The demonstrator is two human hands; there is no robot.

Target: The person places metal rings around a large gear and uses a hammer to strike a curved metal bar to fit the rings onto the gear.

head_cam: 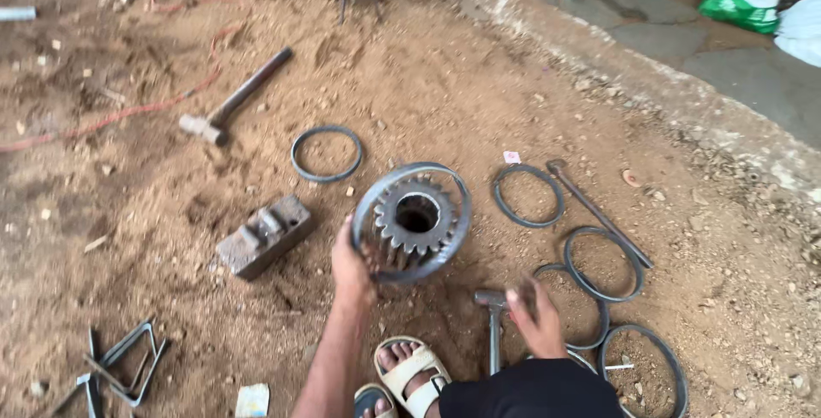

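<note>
Two hands at work over sandy ground. Left hand grips rim of steel ring set around toothed gear, fingers closed on lower-left edge, assembly tilted up off dirt beside metal block. Right hand wrapped on hammer near its head (blurred). Gear looks heavy, rigid, likely greasy; best held by outer rim, clear of teeth. Loose rings lie right; sledgehammer well apart.
</note>
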